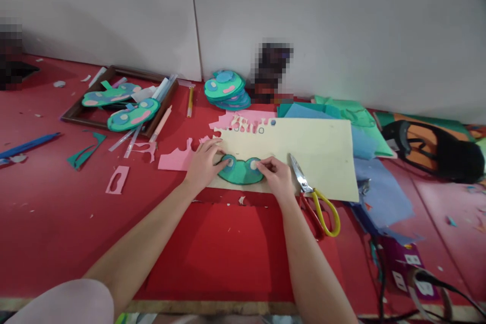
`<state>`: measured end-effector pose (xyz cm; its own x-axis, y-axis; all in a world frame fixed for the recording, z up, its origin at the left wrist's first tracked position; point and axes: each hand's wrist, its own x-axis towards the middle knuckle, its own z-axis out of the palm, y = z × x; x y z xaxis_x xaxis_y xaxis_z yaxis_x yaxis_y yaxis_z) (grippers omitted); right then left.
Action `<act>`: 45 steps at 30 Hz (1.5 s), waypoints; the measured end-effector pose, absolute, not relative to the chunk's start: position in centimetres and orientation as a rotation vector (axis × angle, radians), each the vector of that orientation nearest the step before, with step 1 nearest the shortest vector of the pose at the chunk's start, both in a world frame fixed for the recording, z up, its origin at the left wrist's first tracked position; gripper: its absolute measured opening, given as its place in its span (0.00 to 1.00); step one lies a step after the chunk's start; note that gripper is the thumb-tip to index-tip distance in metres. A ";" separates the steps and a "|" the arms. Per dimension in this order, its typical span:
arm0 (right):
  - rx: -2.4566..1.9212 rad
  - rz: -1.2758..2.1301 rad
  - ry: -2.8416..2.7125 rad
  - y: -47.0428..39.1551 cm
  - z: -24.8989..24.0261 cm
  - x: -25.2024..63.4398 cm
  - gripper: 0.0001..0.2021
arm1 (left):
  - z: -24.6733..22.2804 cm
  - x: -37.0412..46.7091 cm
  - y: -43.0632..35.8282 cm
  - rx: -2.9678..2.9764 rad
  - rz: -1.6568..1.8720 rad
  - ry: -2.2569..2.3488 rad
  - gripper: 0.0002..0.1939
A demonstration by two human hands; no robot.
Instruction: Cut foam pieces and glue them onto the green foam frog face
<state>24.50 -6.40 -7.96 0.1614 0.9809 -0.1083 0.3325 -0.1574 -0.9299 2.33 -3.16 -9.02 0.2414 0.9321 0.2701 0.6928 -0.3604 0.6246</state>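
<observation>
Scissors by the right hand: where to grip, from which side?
Best by the yellow handle of the scissors, coming from the near right. The handles face the person and the blades point away over the cream sheet; the red handle lies close to the right forearm, so the yellow loop looks easier to reach.

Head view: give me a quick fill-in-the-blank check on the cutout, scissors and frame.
The left hand and right hand both touch the green cutout, which shows ____ pale eye patches.
The scissors have one red handle and one ____ handle.
The brown frame lies toward the picture's ____ side.
Missing words: two; yellow; left.
</observation>
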 end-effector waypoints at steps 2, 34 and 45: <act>-1.674 0.973 -1.350 -6.4 -7.9 24.2 0.12 | -9.1 2.3 -3.2 2.150 0.879 1.496 0.07; -1.803 0.788 -1.502 -6.6 -8.0 23.9 0.12 | -8.7 2.5 -3.3 2.042 0.944 1.495 0.04; -1.862 0.545 -1.466 -6.8 -7.6 25.3 0.18 | -8.4 2.6 -3.6 2.081 0.914 1.684 0.09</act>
<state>25.31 -6.75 -7.59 0.2726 0.9578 0.0909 0.6655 -0.1195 -0.7368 2.56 -3.64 -8.41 0.1046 0.9540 0.2810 0.7553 -0.2600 0.6017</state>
